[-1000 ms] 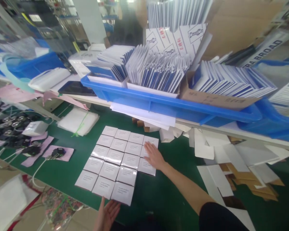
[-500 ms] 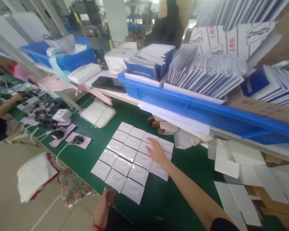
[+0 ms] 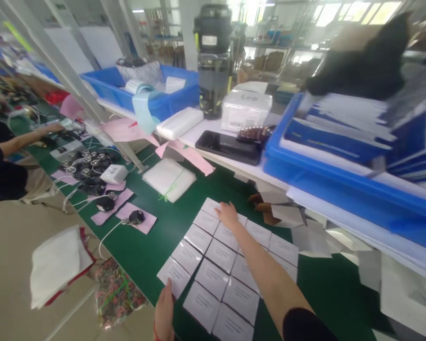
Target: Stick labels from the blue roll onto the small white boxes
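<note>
White printed cards (image 3: 220,255), shiny as if in clear sleeves, lie in close rows on the green table (image 3: 138,255). A narrow gap parts the near end of the left row from the others. At that near end, my left hand (image 3: 164,308) has its thumb against the nearest card (image 3: 173,277); its other fingers are mostly hidden. My right hand (image 3: 228,215) reaches across the cards, fingers bent over the farthest card (image 3: 211,207) of the same row. Between them, the two hands hold this row at its ends. My right forearm covers some middle cards.
A shelf behind holds a blue bin (image 3: 341,175) of booklets, a black phone (image 3: 229,147) and a white box (image 3: 246,109). Left are a stack of white sheets (image 3: 170,179) and black cabled devices (image 3: 137,217) on pink pads. A co-worker's arm (image 3: 24,142) shows far left.
The view has swung left. My right hand has moved from the middle of the cards to the far end of the left row. My left hand has come up to its near end.
</note>
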A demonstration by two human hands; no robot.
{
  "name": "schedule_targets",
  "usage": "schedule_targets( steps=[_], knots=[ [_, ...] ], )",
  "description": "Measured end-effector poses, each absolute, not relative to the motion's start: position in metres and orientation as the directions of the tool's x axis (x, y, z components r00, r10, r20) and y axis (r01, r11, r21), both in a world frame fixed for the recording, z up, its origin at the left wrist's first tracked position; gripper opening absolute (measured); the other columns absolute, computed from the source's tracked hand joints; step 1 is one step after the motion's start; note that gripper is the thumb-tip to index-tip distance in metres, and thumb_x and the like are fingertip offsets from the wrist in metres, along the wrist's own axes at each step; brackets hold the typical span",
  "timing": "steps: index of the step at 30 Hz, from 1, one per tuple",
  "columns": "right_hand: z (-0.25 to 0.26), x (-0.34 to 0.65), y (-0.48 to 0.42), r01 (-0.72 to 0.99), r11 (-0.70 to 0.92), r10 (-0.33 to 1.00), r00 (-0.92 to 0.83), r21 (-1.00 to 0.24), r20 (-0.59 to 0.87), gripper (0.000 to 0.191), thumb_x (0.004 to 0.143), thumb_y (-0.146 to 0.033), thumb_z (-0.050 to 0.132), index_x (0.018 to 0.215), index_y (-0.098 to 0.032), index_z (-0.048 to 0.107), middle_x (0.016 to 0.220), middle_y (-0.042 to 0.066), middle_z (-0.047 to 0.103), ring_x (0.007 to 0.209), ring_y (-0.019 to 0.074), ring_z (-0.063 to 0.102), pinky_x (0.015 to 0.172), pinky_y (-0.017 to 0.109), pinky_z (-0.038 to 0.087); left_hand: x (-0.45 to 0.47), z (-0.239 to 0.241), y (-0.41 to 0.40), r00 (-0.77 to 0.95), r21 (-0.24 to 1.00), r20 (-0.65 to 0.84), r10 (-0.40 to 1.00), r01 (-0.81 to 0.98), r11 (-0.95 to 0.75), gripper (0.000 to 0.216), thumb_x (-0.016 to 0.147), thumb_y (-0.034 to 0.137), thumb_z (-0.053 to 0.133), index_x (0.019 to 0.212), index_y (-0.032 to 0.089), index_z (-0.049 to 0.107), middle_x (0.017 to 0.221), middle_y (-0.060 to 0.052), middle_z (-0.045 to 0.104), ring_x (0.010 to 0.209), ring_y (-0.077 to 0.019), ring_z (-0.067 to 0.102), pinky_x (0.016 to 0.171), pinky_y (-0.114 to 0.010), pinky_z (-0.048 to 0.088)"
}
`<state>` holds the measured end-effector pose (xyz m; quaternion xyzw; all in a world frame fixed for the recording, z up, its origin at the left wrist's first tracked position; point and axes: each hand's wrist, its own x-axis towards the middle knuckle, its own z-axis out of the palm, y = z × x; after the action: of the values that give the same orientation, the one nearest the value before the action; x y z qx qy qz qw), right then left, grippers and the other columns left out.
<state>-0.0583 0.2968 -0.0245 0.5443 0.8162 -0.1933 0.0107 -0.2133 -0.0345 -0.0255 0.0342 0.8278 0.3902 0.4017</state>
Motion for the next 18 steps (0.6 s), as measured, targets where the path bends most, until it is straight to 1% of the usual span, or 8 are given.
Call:
schedule_targets(
  steps=[3, 5, 8, 11, 12, 14, 16, 18],
  knots=[
    [-0.024, -0.071, 0.285, 0.924, 0.333, 0.917, -0.364, -0.189, -0.164, 0.050, 0.098, -0.046, 0.036, 0.109, -0.004, 0.061, 0.101, 0.020, 0.072, 0.100, 0.0245, 0.066, 0.115, 0.040, 0.023, -0.243, -0.025, -0.033, -0.659, 0.645, -0.657, 0.365, -0.241, 0.725, 0.029, 0.086, 0.043, 0.059, 0.103, 0.020, 0.066, 0.123, -0.009, 0.068, 0.127, -0.0283, 0.055, 0.110, -0.038, 0.041],
    [-0.018, -0.082, 0.277, 0.937, 0.328, 0.928, -0.343, -0.118, -0.143, 0.052, 0.096, -0.050, 0.038, 0.103, -0.006, 0.063, 0.094, 0.020, 0.073, 0.095, 0.0262, 0.067, 0.114, 0.043, 0.025, -0.274, -0.022, -0.031, -0.650, 0.642, -0.656, 0.384, -0.212, 0.737, 0.027, 0.084, 0.041, 0.061, 0.099, 0.020, 0.067, 0.120, -0.010, 0.069, 0.124, -0.0292, 0.056, 0.113, -0.039, 0.037],
    [-0.007, -0.102, 0.253, 0.934, 0.350, 0.920, -0.356, -0.067, -0.163, 0.055, 0.094, -0.055, 0.040, 0.096, -0.006, 0.064, 0.087, 0.021, 0.072, 0.091, 0.0301, 0.068, 0.108, 0.045, 0.033, -0.333, -0.016, -0.030, -0.655, 0.633, -0.635, 0.410, -0.138, 0.761, 0.031, 0.084, 0.044, 0.060, 0.095, 0.017, 0.069, 0.110, -0.012, 0.071, 0.115, -0.0322, 0.061, 0.111, -0.042, 0.038],
    [-0.005, -0.118, 0.218, 0.937, 0.323, 0.899, -0.347, -0.131, -0.266, 0.053, 0.093, -0.055, 0.039, 0.091, -0.008, 0.064, 0.085, 0.023, 0.071, 0.089, 0.0319, 0.069, 0.088, 0.041, 0.048, -0.394, -0.008, -0.032, -0.678, 0.584, -0.598, 0.427, -0.005, 0.812, 0.037, 0.081, 0.054, 0.059, 0.080, 0.019, 0.070, 0.087, -0.010, 0.072, 0.097, -0.0357, 0.065, 0.099, -0.047, 0.045],
    [-0.008, -0.122, 0.207, 0.937, 0.296, 0.888, -0.341, -0.185, -0.307, 0.052, 0.093, -0.055, 0.038, 0.089, -0.011, 0.064, 0.084, 0.022, 0.072, 0.086, 0.0316, 0.070, 0.084, 0.041, 0.050, -0.412, -0.005, -0.032, -0.689, 0.565, -0.584, 0.430, 0.035, 0.824, 0.039, 0.080, 0.057, 0.060, 0.073, 0.020, 0.068, 0.080, -0.010, 0.070, 0.091, -0.0361, 0.065, 0.095, -0.048, 0.047],
    [-0.017, -0.128, 0.193, 0.934, 0.206, 0.862, -0.314, -0.290, -0.397, 0.050, 0.089, -0.059, 0.042, 0.084, -0.015, 0.065, 0.081, 0.020, 0.072, 0.084, 0.0319, 0.071, 0.082, 0.042, 0.052, -0.441, -0.003, -0.033, -0.712, 0.538, -0.557, 0.428, 0.083, 0.839, 0.042, 0.075, 0.062, 0.063, 0.060, 0.022, 0.062, 0.069, -0.009, 0.066, 0.083, -0.0363, 0.065, 0.090, -0.050, 0.048],
    [-0.028, -0.135, 0.194, 0.933, 0.084, 0.831, -0.259, -0.350, -0.492, 0.050, 0.082, -0.065, 0.048, 0.081, -0.019, 0.067, 0.080, 0.019, 0.072, 0.084, 0.0338, 0.072, 0.083, 0.047, 0.054, -0.459, -0.007, -0.032, -0.725, 0.542, -0.544, 0.422, 0.080, 0.836, 0.044, 0.071, 0.063, 0.067, 0.054, 0.023, 0.058, 0.065, -0.010, 0.067, 0.081, -0.0376, 0.066, 0.091, -0.052, 0.048],
    [-0.036, -0.145, 0.206, 0.918, 0.006, 0.788, -0.248, -0.396, -0.563, 0.048, 0.077, -0.068, 0.048, 0.076, -0.025, 0.069, 0.081, 0.019, 0.073, 0.087, 0.0347, 0.073, 0.085, 0.049, 0.055, -0.468, -0.016, -0.029, -0.715, 0.607, -0.546, 0.436, 0.021, 0.794, 0.040, 0.068, 0.060, 0.071, 0.059, 0.021, 0.064, 0.076, -0.014, 0.073, 0.092, -0.0405, 0.067, 0.097, -0.053, 0.046]
  ],
)
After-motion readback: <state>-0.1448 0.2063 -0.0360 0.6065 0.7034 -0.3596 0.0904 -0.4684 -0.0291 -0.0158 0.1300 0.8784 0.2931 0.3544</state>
